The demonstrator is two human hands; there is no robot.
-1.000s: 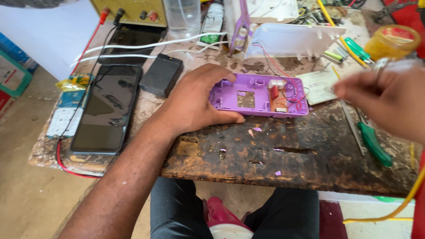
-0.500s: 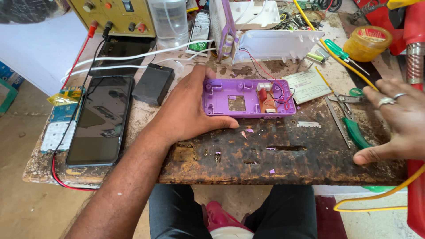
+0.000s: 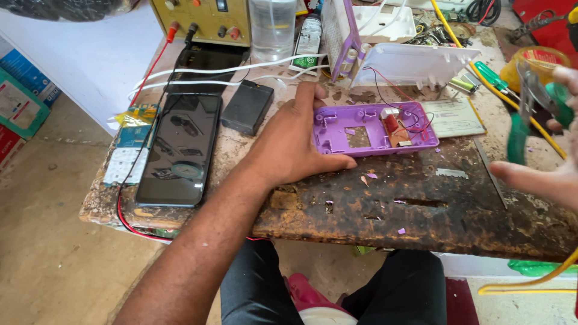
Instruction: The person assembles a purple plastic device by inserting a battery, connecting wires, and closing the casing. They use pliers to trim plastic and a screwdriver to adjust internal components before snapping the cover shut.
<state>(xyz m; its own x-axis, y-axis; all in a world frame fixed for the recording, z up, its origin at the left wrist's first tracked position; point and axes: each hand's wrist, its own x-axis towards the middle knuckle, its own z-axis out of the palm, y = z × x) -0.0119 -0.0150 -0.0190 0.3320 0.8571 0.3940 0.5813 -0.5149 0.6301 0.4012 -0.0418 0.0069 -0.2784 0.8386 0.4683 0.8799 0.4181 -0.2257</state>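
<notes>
Pinning the purple casing (image 3: pixel 374 127) flat, our open left hand (image 3: pixel 295 144) sits at its nine o'clock. Our right hand (image 3: pixel 551 162), gripping green-handled pliers (image 3: pixel 533 102), hovers at three o'clock, farther off.

- The light is bright and even, daylight by its look, and the pale wall at my upper left is nearly washed out.
- Shadows are soft: my left hand (image 3: pixel 295 147) casts only a faint one on the workbench (image 3: pixel 421 216).
- The dark glass of the phone (image 3: pixel 178 150) reflects pale shapes (I cannot tell of what).
- My right hand (image 3: pixel 545 150) is smeared by motion blur at the frame's edge, and the green-handled pliers (image 3: pixel 530 108) in it are blurred too.
- The centre is sharp: the purple casing (image 3: pixel 373 127) shows crisp edges and wires.
- Straight lines bow slightly toward the corners.
</notes>
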